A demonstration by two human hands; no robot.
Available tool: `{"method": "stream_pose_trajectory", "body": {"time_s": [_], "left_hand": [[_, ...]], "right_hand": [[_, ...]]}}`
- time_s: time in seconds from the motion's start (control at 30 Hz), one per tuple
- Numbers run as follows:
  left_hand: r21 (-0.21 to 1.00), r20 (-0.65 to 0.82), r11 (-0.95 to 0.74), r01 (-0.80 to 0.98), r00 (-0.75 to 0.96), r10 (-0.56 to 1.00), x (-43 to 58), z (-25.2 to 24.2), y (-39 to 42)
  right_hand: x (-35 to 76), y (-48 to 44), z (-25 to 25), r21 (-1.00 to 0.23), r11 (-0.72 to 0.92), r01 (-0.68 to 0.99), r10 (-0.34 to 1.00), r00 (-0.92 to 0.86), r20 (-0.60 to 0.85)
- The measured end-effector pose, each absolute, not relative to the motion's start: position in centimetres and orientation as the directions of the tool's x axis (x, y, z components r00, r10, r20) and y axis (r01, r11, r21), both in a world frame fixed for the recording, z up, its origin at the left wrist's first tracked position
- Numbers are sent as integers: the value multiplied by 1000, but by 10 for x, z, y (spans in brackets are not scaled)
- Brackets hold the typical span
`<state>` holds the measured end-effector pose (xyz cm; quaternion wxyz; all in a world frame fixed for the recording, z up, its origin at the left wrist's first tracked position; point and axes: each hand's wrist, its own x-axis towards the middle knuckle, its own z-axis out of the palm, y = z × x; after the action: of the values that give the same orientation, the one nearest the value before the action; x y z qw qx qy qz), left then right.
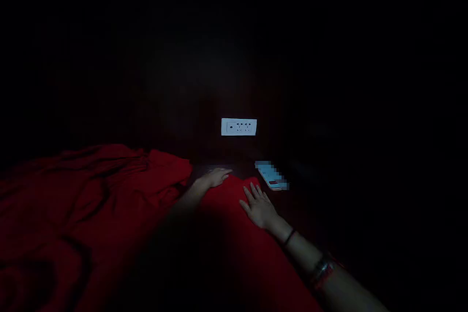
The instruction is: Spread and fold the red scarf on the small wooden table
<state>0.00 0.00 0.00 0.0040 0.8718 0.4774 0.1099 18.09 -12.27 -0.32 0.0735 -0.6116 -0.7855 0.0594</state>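
While left hand (218, 177) and right hand (259, 208) are lying flat, ungrasping, red cloth (226, 204) is running lengthwise from beneath them toward wearer.

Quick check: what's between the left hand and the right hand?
Red fabric: in the head view, it spans the stretch between the left hand and the right hand.

Both arms (306, 252) reach forward, left grip (218, 177) palm-down, right grip (260, 209) palm-down and splayed.
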Motion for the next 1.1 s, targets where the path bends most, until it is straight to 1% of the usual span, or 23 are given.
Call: {"method": "stream_pose_trajectory", "body": {"time_s": [0.13, 0.3, 0.4, 0.47, 0.57, 0.63, 0.73, 0.8, 0.87, 0.97, 1.03, 1.1], "left_hand": [[126, 195, -502, 855, 475, 858, 5, 1, 15], [152, 207, -377, 914, 344, 916, -7, -4, 30], [152, 215, -347, 925, 312, 926, -6, -2, 27], [151, 248, -351, 924, 309, 918, 2, 1, 15], [121, 291, -447, 886, 400, 869, 11, 2, -14], [84, 224, -534, 842, 506, 833, 10, -3, -35], [46, 88, -596, 802, 591, 802, -3, -15, -56], [19, 74, -621, 784, 618, 783, -12, -20, -61], [-15, 100, -629, 778, 627, 773, -17, -19, -64], [-89, 149, -600, 795, 606, 781, -15, -12, -73], [-127, 235, -544, 829, 558, 796, -11, -11, -85], [-125, 321, -486, 865, 499, 805, -9, -15, -100]], "right_hand": [[181, -125, -8, -171, 232, 958, 972, -224, 66], [180, -127, -9, -141, 276, 951, 959, -262, 110], [180, -127, -8, -123, 302, 945, 951, -292, 97], [180, -127, -8, -118, 292, 949, 956, -285, 73], [181, -126, -7, -110, 277, 955, 961, -273, 53], [181, -126, -7, -104, 271, 957, 962, -265, 66], [182, -127, -5, -97, 318, 943, 944, -305, 124], [182, -126, -5, -102, 385, 917, 920, -374, 113], [183, -125, -5, -118, 417, 901, 909, -412, 61], [183, -123, -5, -130, 397, 908, 917, -398, 24], [184, -124, -4, -121, 390, 913, 921, -386, 59], [185, -125, -4, -97, 419, 903, 904, -405, 134]]}}
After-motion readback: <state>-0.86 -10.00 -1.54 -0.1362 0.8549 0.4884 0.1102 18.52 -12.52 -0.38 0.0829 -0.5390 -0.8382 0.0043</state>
